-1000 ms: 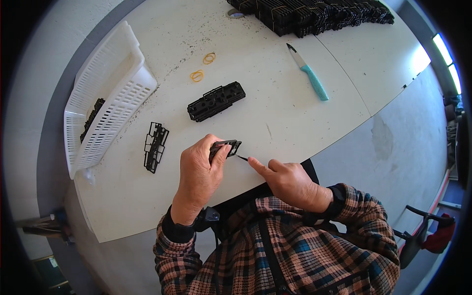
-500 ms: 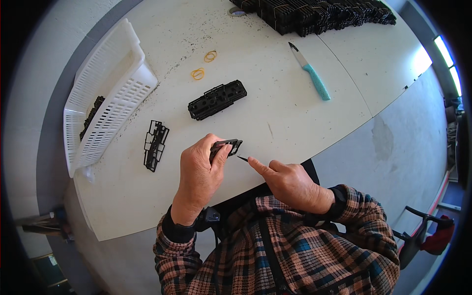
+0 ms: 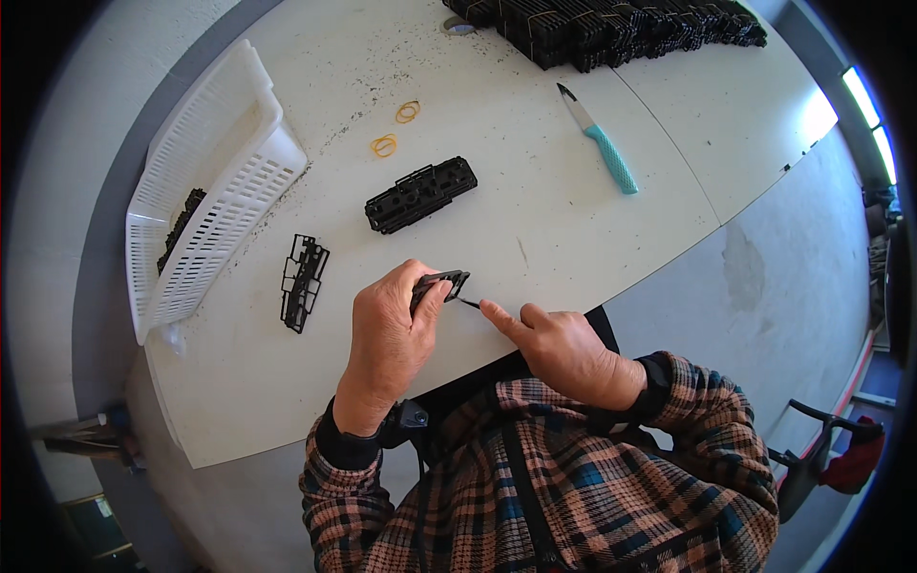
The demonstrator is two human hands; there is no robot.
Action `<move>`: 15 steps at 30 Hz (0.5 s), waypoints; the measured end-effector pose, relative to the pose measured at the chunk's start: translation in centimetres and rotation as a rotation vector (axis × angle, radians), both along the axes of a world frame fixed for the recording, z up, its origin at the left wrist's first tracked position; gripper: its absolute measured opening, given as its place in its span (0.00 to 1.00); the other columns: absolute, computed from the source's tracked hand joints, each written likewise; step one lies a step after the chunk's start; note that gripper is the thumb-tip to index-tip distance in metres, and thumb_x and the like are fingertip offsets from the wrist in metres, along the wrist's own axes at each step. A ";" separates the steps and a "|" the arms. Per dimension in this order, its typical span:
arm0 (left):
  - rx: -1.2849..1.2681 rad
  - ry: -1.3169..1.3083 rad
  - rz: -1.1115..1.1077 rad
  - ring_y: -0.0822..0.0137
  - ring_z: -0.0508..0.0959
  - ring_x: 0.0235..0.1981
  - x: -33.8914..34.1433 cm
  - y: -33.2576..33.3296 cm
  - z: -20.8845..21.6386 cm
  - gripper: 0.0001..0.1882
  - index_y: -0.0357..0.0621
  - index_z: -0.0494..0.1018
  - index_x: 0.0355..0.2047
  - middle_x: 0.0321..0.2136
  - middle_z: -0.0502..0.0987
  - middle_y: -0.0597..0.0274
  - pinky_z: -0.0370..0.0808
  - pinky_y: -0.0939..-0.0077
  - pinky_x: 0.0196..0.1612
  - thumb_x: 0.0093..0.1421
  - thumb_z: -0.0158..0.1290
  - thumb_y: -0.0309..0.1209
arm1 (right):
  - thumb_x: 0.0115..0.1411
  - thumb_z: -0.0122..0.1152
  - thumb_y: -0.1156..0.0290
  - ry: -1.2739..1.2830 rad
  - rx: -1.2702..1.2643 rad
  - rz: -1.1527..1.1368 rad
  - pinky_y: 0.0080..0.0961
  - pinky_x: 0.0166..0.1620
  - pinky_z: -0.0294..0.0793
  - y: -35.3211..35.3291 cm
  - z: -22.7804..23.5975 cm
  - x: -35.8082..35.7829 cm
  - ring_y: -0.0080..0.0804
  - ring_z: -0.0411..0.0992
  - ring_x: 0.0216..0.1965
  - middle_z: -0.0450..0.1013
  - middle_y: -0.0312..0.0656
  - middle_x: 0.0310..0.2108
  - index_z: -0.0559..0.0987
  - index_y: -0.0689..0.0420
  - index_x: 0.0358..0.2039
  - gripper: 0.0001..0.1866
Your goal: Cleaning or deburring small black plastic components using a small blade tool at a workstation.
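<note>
My left hand [image 3: 390, 334] is curled around a small black plastic part [image 3: 441, 284], fingers pressed on it from above, holding it just over the near edge of the white tabletop [image 3: 535, 220]. My right hand [image 3: 564, 349] lies close beside it, forefinger extended, with thumb and finger pinching a thin dark sliver [image 3: 468, 303] whose tip meets the lower right corner of the part. I cannot tell whether that sliver is a tool or a strip of the part itself.

Left of my left hand a flat black lattice frame [image 3: 303, 282] lies on the tabletop, well apart from the held part. Beyond the hands sits a longer black moulded block [image 3: 420, 194], resting at a slant. Two yellow rubber bands [image 3: 395, 129] lie farther out, near one another but not touching. A knife with a turquoise handle [image 3: 602, 153] lies to the right, blade pointing away from me. A white perforated basket [image 3: 205, 181] stands tilted at the left edge, with a dark piece [image 3: 180, 229] inside it. Stacked black parts [image 3: 611, 24] line the far side.
</note>
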State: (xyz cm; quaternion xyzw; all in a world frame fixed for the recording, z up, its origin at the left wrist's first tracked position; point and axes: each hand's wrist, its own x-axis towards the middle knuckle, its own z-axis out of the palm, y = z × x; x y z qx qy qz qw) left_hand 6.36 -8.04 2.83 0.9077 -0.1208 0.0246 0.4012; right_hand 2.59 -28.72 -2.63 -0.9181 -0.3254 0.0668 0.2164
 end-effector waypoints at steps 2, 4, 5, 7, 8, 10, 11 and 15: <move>0.016 -0.014 -0.001 0.58 0.74 0.19 -0.1 0.0 0.1 0.07 0.35 0.70 0.28 0.19 0.74 0.53 0.70 0.72 0.25 0.59 0.56 0.25 | 0.52 0.57 0.80 -0.001 0.005 -0.007 0.32 0.28 0.75 0.0 -0.1 -0.1 0.39 0.73 0.23 0.69 0.44 0.27 0.62 0.57 0.64 0.36; 0.014 0.005 0.008 0.59 0.74 0.19 -0.2 0.1 0.0 0.07 0.35 0.70 0.28 0.19 0.74 0.53 0.70 0.72 0.25 0.60 0.56 0.25 | 0.52 0.56 0.80 -0.001 0.038 -0.025 0.31 0.28 0.75 -0.2 -0.3 -0.1 0.39 0.73 0.23 0.69 0.44 0.27 0.63 0.57 0.63 0.35; 0.012 0.030 0.023 0.60 0.74 0.19 -0.3 0.2 -0.1 0.08 0.35 0.70 0.28 0.19 0.74 0.53 0.70 0.72 0.25 0.60 0.56 0.25 | 0.52 0.56 0.80 0.007 0.070 -0.035 0.31 0.28 0.75 -0.2 -0.4 -0.1 0.39 0.73 0.23 0.69 0.44 0.27 0.63 0.57 0.63 0.35; 0.012 0.052 0.036 0.61 0.73 0.19 -0.2 0.3 -0.2 0.08 0.35 0.70 0.29 0.19 0.73 0.53 0.70 0.73 0.25 0.60 0.56 0.26 | 0.52 0.56 0.80 0.011 0.105 -0.047 0.31 0.28 0.75 -0.1 -0.8 0.0 0.39 0.73 0.23 0.69 0.44 0.27 0.64 0.56 0.63 0.34; 0.001 0.042 0.041 0.62 0.73 0.18 -0.3 0.4 -0.3 0.08 0.35 0.70 0.29 0.19 0.74 0.54 0.70 0.73 0.25 0.60 0.57 0.26 | 0.52 0.56 0.81 -0.008 0.142 -0.074 0.31 0.27 0.74 -0.1 -1.1 0.0 0.37 0.71 0.21 0.68 0.43 0.26 0.66 0.56 0.62 0.34; -0.023 0.023 0.052 0.63 0.72 0.18 -0.3 0.6 -0.4 0.08 0.35 0.70 0.29 0.19 0.74 0.54 0.70 0.73 0.25 0.60 0.57 0.27 | 0.52 0.55 0.83 -0.044 0.216 -0.125 0.29 0.24 0.72 0.1 -1.4 0.1 0.34 0.68 0.18 0.67 0.41 0.24 0.69 0.56 0.60 0.32; -0.023 0.022 0.053 0.63 0.72 0.18 -0.2 0.6 -0.5 0.08 0.35 0.70 0.29 0.19 0.74 0.54 0.70 0.73 0.25 0.60 0.57 0.27 | 0.52 0.55 0.83 -0.045 0.216 -0.124 0.29 0.24 0.72 0.1 -1.3 0.1 0.34 0.68 0.18 0.67 0.41 0.24 0.69 0.56 0.60 0.32; -0.062 0.037 0.017 0.62 0.71 0.18 0.6 -0.1 -1.2 0.08 0.35 0.70 0.29 0.19 0.74 0.54 0.70 0.75 0.25 0.60 0.56 0.27 | 0.52 0.55 0.80 0.030 0.179 -0.180 0.32 0.26 0.75 -0.9 -1.4 0.4 0.39 0.73 0.22 0.69 0.43 0.24 0.68 0.57 0.60 0.31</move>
